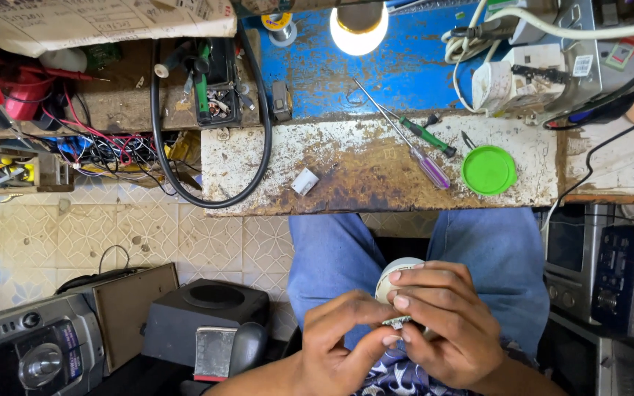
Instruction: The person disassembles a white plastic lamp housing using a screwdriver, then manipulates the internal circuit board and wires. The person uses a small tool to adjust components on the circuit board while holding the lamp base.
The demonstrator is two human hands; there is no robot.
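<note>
Together, both hands, left [339, 345] and right [445, 323], curl fingers around 1 white bulb [398, 273] above the lap.

Rusty white workbench [346, 158], two screwdrivers [423, 150], green round lid [489, 170], small white piece, perhaps plastic [304, 182], black cable loop [258, 147]

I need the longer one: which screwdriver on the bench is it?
The purple-handled screwdriver; its shaft outreaches that of the green-handled screwdriver beside it.

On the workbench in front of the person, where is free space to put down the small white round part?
Bare bench top lies between the small white cap and the purple screwdriver. Right of it is crowded: green screwdriver, green lid. Left, the black cable loops around a smaller free patch.
</note>
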